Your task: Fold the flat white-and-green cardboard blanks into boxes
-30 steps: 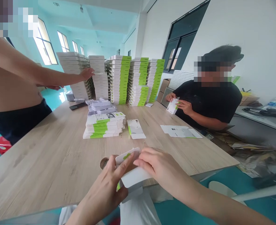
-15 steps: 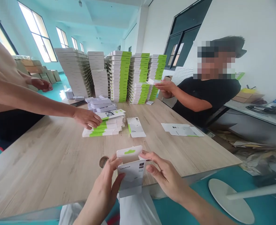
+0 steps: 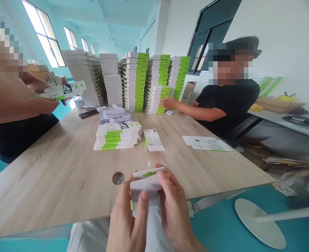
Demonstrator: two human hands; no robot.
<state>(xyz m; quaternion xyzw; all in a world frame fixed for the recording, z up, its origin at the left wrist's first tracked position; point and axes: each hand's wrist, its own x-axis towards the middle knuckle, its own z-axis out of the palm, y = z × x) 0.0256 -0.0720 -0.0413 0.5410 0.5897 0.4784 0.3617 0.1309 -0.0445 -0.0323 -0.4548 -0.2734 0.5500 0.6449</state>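
Note:
Between my hands, at the table's near edge, is a white cardboard box (image 3: 144, 185) with a green-edged hang tab at its top. My left hand (image 3: 129, 213) grips its left side, the thumb lying over the front panel. On the right side my right hand (image 3: 174, 203) grips it, thumb at the upper right corner by the tab. The lower part of the box is partly hidden by my hands. Just beyond it lies a tiny white paper cut-out (image 3: 149, 163).
A stack of flat cartons (image 3: 114, 138) stands ahead, with clear plastic trays (image 3: 113, 114) behind. Two more cartons lie flat, one (image 3: 154, 140) central, another (image 3: 206, 143) right. Tall box stacks (image 3: 135, 84) line the back. The table has a round hole (image 3: 118, 178). Co-workers stand left and sit right.
My right hand has closed round the box's right side, and its tab has tipped toward the front panel. The left co-worker has lifted a carton; the right one's hand reached the box stacks.

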